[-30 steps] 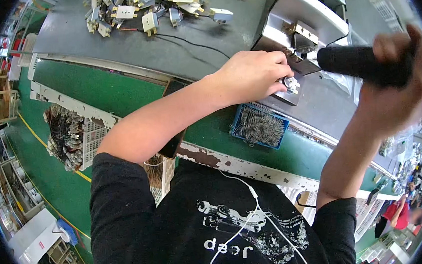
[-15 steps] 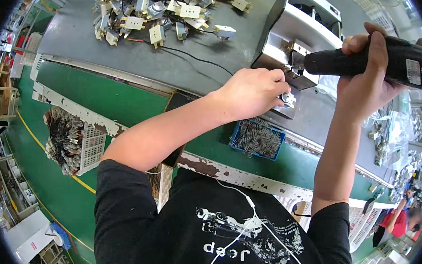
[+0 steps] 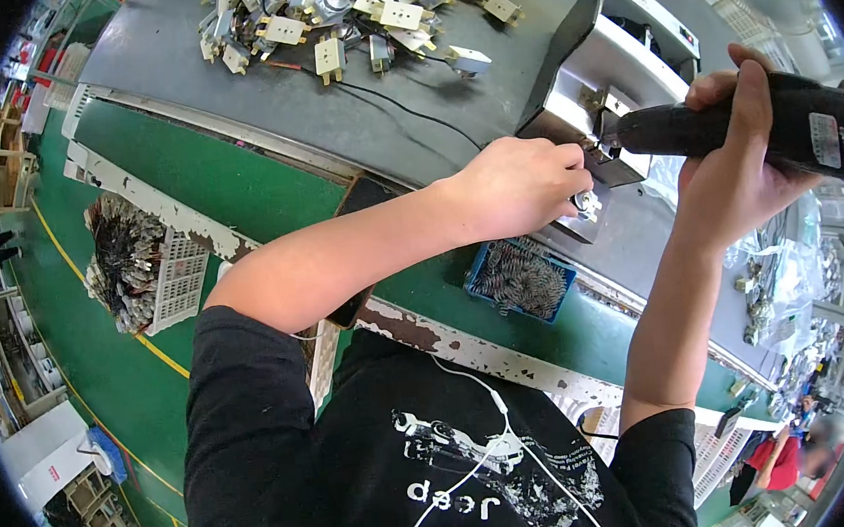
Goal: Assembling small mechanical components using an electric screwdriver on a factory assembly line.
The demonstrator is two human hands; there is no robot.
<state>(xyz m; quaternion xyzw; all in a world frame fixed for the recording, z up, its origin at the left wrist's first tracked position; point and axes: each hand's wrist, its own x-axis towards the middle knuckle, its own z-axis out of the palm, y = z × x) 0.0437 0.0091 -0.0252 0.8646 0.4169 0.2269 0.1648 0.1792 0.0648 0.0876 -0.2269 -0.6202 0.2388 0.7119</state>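
Note:
In my right hand is a black power screwdriver, gripped round its body and held almost level. Its narrow tip points left into the front of a box-shaped metal fixture, where the exact contact is hard to make out. My left hand is closed, palm down, beside the lower front of that fixture. Its thumb and fingers pinch a small shiny metal part, mostly covered by the fingertips. Just below the left wrist, a blue bin holds many small coil springs.
Cream-and-grey components lie heaped on the grey bench, with a black cable trailing from them. A white basket of parts stands at left. Plastic bags and metal parts lie at right; a person in red is farther off.
The view has shifted a little, so the bench and fixture sit slightly farther right and lower. Both hands keep their grips; the screwdriver tip stays at the fixture.

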